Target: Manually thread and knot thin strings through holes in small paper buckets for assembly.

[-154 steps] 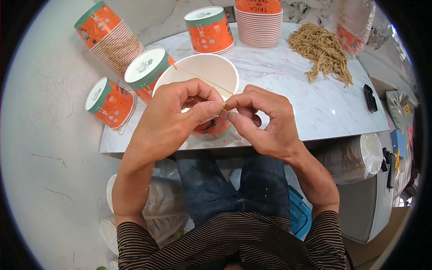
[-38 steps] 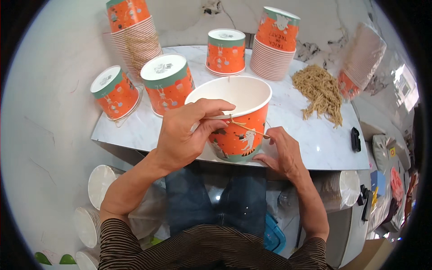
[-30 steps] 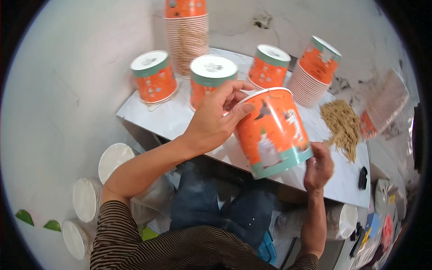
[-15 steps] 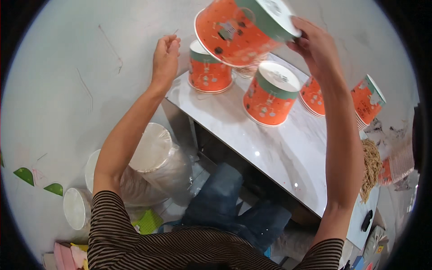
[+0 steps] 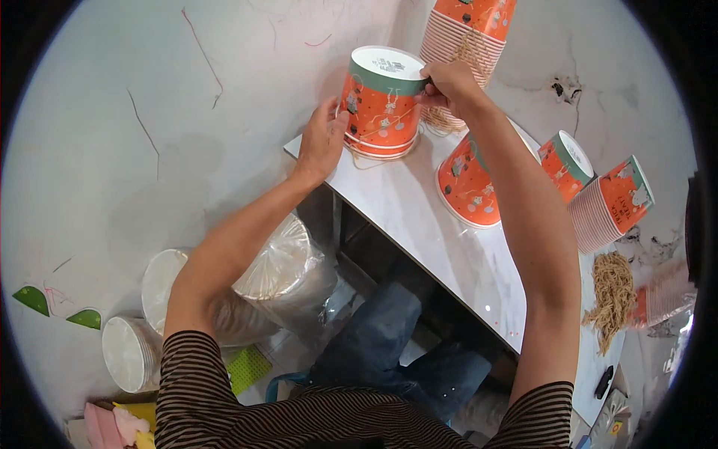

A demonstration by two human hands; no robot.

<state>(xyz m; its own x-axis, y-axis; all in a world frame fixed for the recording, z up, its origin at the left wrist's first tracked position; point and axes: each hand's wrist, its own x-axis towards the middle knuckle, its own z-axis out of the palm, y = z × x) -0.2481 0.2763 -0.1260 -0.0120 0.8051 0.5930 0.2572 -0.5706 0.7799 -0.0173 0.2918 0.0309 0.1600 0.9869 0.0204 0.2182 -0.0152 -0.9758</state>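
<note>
An upside-down orange paper bucket (image 5: 381,108) with a green band and white base stands at the far left corner of the table. Rims stacked at its bottom show that it sits over another bucket. My right hand (image 5: 452,88) pinches its upper right edge. Against its lower left side rests my left hand (image 5: 321,146), fingers stretched along the wall and not wrapped round it. A thin tan string (image 5: 366,161) trails at the foot of the bucket. Another upturned bucket (image 5: 467,183) stands to the right, partly behind my right forearm.
A tall stack of buckets (image 5: 464,49) rises behind, with tan string on it. Farther right are two more stacks (image 5: 566,161) (image 5: 613,198) and a twine bundle (image 5: 613,295). Plastic-wrapped white tubs (image 5: 277,262) stand on the floor at left. A black object (image 5: 604,382) lies near the right edge.
My right hand has brought the raised bucket down over the one at the table's left corner. My left hand has moved right and nearer, up to its side.
</note>
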